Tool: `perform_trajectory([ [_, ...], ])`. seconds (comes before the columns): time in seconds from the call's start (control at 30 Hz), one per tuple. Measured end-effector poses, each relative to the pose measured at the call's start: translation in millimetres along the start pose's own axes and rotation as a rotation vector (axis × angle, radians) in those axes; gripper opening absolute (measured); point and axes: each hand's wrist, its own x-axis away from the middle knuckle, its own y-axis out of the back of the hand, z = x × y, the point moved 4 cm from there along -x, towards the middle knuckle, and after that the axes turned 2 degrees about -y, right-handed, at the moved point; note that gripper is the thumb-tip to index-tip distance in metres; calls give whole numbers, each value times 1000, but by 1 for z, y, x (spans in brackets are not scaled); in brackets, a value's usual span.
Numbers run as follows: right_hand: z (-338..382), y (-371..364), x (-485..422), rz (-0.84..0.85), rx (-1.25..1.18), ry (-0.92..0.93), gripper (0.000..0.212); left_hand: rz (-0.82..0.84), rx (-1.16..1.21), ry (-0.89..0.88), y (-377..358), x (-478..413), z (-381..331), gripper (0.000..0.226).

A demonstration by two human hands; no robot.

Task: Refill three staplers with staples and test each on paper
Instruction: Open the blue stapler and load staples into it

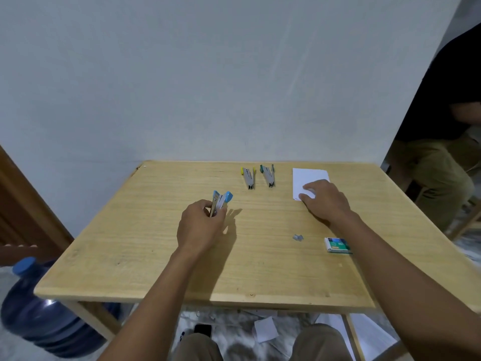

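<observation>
Left hand (200, 225): blue stapler (220, 201) pinched upright, hinged open, table (156, 256) centre-left. Right hand (325, 201): laid flat, fingers spread, on white paper (308, 178) at 2 o'clock. Two staplers (249, 177) lie at 12 o'clock.

Light wooden table (161, 259) against pale wall, grain running left to right. Far edge, centre: yellow-tipped stapler (249, 177) and green-tipped stapler (268, 175), both open in V, lying side by side, apart. Right of them: white paper (308, 178) flat near far edge. Near right side: small grey strip of staples (298, 237), green staple box (337, 245) just beside it. Left half of tabletop bare wood.
</observation>
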Motion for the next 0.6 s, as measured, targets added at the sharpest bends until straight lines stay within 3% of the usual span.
perform_trajectory([
  [0.17,-2,8,-5,39,71,10,43,-19,105,-22,1,11,-11,11],
  [0.27,22,26,15,-157,-35,81,37,-25,162,-34,-1,22,-15,12],
  [0.33,49,37,44,-242,-258,112,31,-25,205,-36,-4,28,-18,15],
  [0.43,94,30,93,18,-659,86,37,-4,265,-49,-11,37,-26,25],
  [0.5,116,19,119,148,-796,67,38,16,298,-78,-16,45,-34,27],
  [0.6,129,13,137,97,-862,45,24,50,348,-108,-21,54,-42,21],
])
